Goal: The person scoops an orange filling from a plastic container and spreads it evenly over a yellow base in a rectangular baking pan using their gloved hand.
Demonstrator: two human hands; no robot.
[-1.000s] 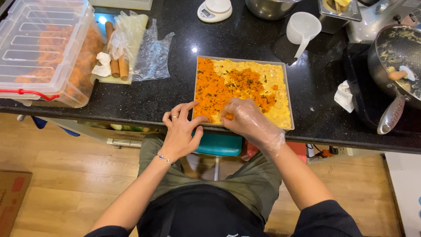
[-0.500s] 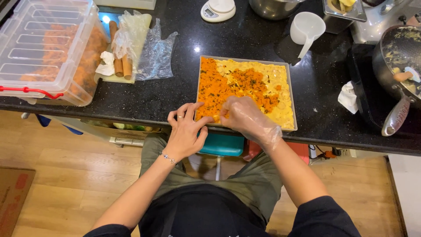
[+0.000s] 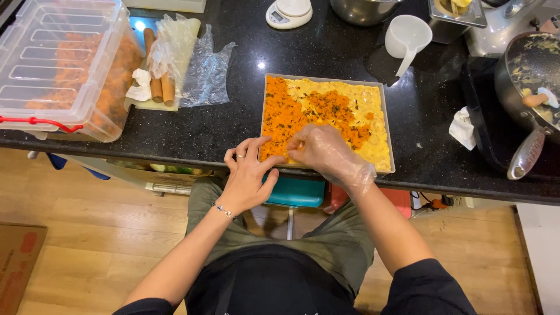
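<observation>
Both hands are at the near edge of the tray (image 3: 326, 80), which sits on the black counter (image 3: 233, 125) close to its front lip. The left hand (image 3: 248, 175) is bare, fingers spread and resting against the tray's near left corner, fingertips touching the rim and the orange topping (image 3: 280, 114); it braces rather than grips, nothing closed inside it. The right hand (image 3: 326, 153), in a clear plastic glove, is over the near middle of the tray, fingers curled down into the food, pinched together on the topping; what sits between the fingertips, I cannot tell. Orange crumbs with dark green flecks cover the tray's left half and run toward the centre; the right half shows yellow filling (image 3: 367, 125). Off to the left, well apart, a clear lidded bin (image 3: 58, 64) holds more orange stuff, and beside it lie sausages (image 3: 160, 81) on a board under crumpled plastic. Behind the tray stands a white scoop (image 3: 406, 38) and a small scale (image 3: 289, 13); at far right, a pan (image 3: 528, 76).
</observation>
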